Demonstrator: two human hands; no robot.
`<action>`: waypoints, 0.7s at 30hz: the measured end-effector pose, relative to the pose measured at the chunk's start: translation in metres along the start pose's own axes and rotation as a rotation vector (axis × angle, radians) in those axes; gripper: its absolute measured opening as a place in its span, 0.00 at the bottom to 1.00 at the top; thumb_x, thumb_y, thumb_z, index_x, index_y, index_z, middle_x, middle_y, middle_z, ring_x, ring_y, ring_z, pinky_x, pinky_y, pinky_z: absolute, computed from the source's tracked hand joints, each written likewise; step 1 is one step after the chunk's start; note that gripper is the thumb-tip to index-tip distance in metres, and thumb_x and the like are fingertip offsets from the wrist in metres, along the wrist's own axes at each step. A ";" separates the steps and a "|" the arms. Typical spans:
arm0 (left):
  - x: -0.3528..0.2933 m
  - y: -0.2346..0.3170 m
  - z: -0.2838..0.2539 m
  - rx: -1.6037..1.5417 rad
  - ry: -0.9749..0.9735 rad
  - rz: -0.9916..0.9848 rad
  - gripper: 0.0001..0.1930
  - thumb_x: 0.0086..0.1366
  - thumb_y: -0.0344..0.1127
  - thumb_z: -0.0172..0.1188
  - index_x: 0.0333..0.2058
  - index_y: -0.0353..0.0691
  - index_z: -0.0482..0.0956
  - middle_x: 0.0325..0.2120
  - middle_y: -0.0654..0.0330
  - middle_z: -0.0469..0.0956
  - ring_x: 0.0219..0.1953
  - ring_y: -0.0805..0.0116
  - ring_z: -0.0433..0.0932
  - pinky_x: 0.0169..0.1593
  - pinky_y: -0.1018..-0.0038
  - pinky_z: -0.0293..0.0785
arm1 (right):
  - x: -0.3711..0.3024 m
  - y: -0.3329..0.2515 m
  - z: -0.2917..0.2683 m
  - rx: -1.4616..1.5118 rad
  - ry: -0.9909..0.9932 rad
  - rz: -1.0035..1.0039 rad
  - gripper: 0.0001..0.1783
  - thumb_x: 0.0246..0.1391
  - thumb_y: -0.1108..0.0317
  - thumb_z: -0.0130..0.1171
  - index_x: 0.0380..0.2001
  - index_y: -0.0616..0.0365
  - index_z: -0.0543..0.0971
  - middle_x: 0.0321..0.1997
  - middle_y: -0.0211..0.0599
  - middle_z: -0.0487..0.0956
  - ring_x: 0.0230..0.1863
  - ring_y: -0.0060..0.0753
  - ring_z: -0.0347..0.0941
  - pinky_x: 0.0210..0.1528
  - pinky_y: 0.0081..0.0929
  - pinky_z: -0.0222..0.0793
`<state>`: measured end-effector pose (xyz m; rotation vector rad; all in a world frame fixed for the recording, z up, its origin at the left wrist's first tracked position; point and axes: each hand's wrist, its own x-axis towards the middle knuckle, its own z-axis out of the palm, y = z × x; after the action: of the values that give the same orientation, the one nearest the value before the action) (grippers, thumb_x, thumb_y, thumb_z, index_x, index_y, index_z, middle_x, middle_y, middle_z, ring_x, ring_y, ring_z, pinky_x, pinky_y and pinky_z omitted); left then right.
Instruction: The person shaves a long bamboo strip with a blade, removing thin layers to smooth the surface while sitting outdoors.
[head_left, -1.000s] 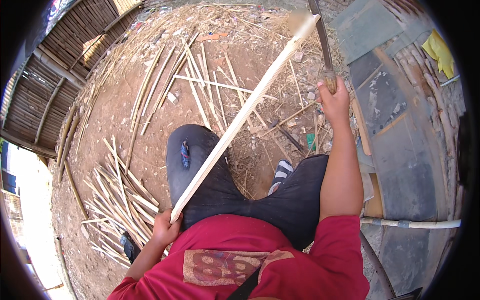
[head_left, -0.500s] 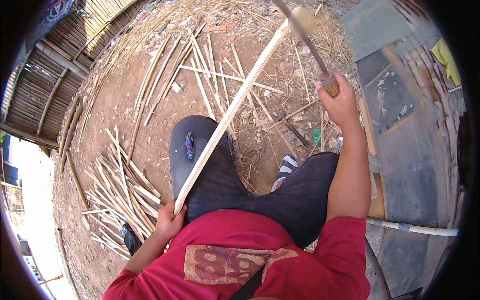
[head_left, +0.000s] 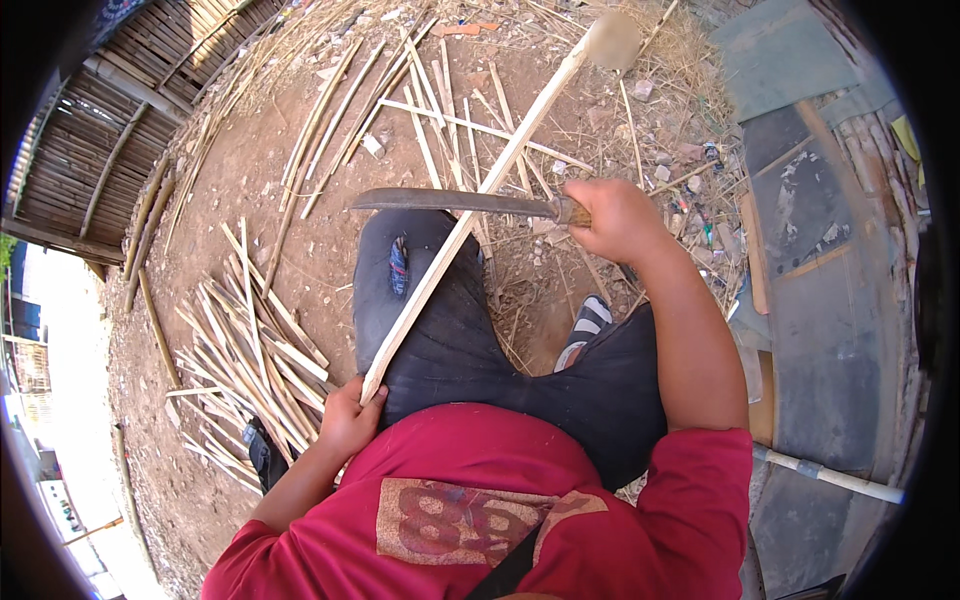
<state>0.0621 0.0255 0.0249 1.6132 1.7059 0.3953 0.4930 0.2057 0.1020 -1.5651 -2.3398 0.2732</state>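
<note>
- Head view, read as a clock with twelve straight ahead of the person: a pale strip slants across the lap, from the left hand between seven and eight out toward one o'clock.
- The left fingers close narrowly round the near end, thumb on one side, at the hip. That low hold probably lets the body help brace the strip and leaves most of its length out beyond the hand.
- A blurred round patch covers the far end, so what is there cannot be told.
- At two o'clock the right hand has its fingers wrapped tightly round the handle of a long knife. Gripping behind the blade seems meant for control, with the knuckles clear of the metal.
- The blade points toward ten o'clock and passes over the strip; whether they touch cannot be told.
- Knees in dark trousers spread apart, which likely gives both arms room; the strip passes above the left thigh, and any contact is unclear.
- A pile of strips lies on the ground at eight o'clock, near the left hand and presumably within its reach.
- More loose strips lie farther out between eleven and twelve, many roughly lengthwise.
- Dark sheets lie at three o'clock, beyond the right arm.
</note>
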 end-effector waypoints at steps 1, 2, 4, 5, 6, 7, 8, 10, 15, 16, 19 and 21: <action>-0.001 0.003 -0.001 0.026 0.006 -0.006 0.13 0.69 0.40 0.63 0.36 0.34 0.80 0.23 0.44 0.80 0.26 0.51 0.80 0.34 0.59 0.74 | -0.002 -0.001 0.001 -0.013 0.010 -0.010 0.18 0.42 0.63 0.71 0.37 0.54 0.77 0.32 0.48 0.81 0.37 0.59 0.79 0.38 0.50 0.74; -0.002 0.006 -0.002 0.052 0.011 -0.012 0.13 0.69 0.40 0.63 0.36 0.34 0.80 0.23 0.43 0.80 0.26 0.47 0.81 0.34 0.58 0.74 | -0.004 -0.003 0.001 -0.026 0.020 -0.019 0.18 0.43 0.63 0.71 0.37 0.54 0.77 0.32 0.48 0.81 0.37 0.59 0.79 0.39 0.50 0.74; -0.006 0.013 -0.002 0.090 0.060 0.014 0.14 0.68 0.41 0.63 0.36 0.34 0.80 0.24 0.41 0.80 0.29 0.41 0.81 0.35 0.56 0.75 | -0.008 -0.016 -0.002 -0.072 0.062 -0.074 0.16 0.43 0.63 0.70 0.35 0.52 0.77 0.29 0.45 0.81 0.36 0.56 0.80 0.37 0.49 0.75; -0.008 0.016 -0.003 0.109 0.084 0.026 0.14 0.68 0.41 0.64 0.37 0.33 0.80 0.24 0.40 0.80 0.30 0.38 0.81 0.35 0.54 0.75 | -0.009 -0.023 -0.002 -0.094 0.083 -0.102 0.15 0.44 0.63 0.69 0.34 0.52 0.76 0.28 0.44 0.81 0.36 0.54 0.81 0.36 0.49 0.75; -0.010 0.018 -0.003 0.115 0.085 0.022 0.14 0.68 0.41 0.64 0.36 0.33 0.79 0.24 0.40 0.80 0.30 0.37 0.81 0.35 0.54 0.75 | -0.009 -0.031 0.000 -0.110 0.053 -0.160 0.15 0.44 0.63 0.69 0.34 0.52 0.76 0.28 0.43 0.81 0.35 0.54 0.81 0.36 0.49 0.75; -0.010 0.019 -0.004 0.120 0.085 0.016 0.14 0.68 0.41 0.64 0.36 0.33 0.79 0.24 0.39 0.80 0.31 0.36 0.81 0.35 0.53 0.75 | -0.007 -0.038 0.003 -0.126 0.023 -0.220 0.15 0.43 0.64 0.69 0.34 0.52 0.76 0.28 0.43 0.80 0.35 0.54 0.81 0.36 0.49 0.75; -0.010 0.020 -0.004 0.126 0.087 0.010 0.14 0.68 0.41 0.64 0.36 0.33 0.78 0.24 0.39 0.80 0.31 0.35 0.81 0.35 0.52 0.75 | -0.007 -0.042 0.005 -0.140 -0.007 -0.280 0.14 0.43 0.64 0.69 0.33 0.52 0.76 0.27 0.42 0.80 0.34 0.54 0.81 0.36 0.49 0.75; -0.006 0.017 0.000 0.161 0.116 0.031 0.15 0.67 0.42 0.64 0.34 0.32 0.77 0.24 0.38 0.79 0.31 0.34 0.80 0.34 0.52 0.75 | 0.003 -0.023 0.012 -0.063 0.004 -0.116 0.14 0.44 0.65 0.68 0.34 0.53 0.76 0.29 0.43 0.82 0.35 0.56 0.81 0.37 0.49 0.76; -0.008 0.017 -0.005 0.230 0.152 0.060 0.18 0.66 0.44 0.65 0.30 0.32 0.73 0.23 0.36 0.78 0.30 0.32 0.79 0.34 0.49 0.74 | 0.009 0.039 -0.007 0.010 0.217 0.278 0.18 0.48 0.65 0.67 0.44 0.55 0.80 0.36 0.51 0.83 0.41 0.59 0.81 0.44 0.51 0.76; -0.009 0.015 -0.006 0.219 0.137 0.027 0.18 0.66 0.44 0.65 0.30 0.32 0.73 0.23 0.36 0.78 0.30 0.32 0.79 0.34 0.48 0.73 | 0.007 0.045 -0.007 0.040 0.270 0.307 0.20 0.48 0.64 0.67 0.46 0.54 0.81 0.37 0.53 0.84 0.42 0.60 0.81 0.45 0.51 0.76; -0.009 0.013 -0.007 0.219 0.122 -0.009 0.19 0.66 0.43 0.65 0.29 0.32 0.72 0.23 0.36 0.78 0.30 0.31 0.79 0.34 0.48 0.73 | 0.000 0.026 -0.002 0.052 0.178 0.194 0.20 0.47 0.65 0.65 0.45 0.55 0.80 0.35 0.53 0.83 0.40 0.60 0.80 0.43 0.48 0.76; -0.009 0.012 -0.002 0.254 0.158 0.059 0.19 0.66 0.43 0.65 0.29 0.32 0.72 0.24 0.37 0.78 0.30 0.31 0.78 0.34 0.48 0.73 | -0.004 0.000 -0.002 0.024 0.080 0.065 0.18 0.46 0.66 0.64 0.42 0.57 0.80 0.33 0.53 0.82 0.37 0.61 0.79 0.41 0.47 0.75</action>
<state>0.0689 0.0193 0.0371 1.8602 1.8915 0.3534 0.4947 0.2019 0.1030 -1.6119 -2.2210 0.2485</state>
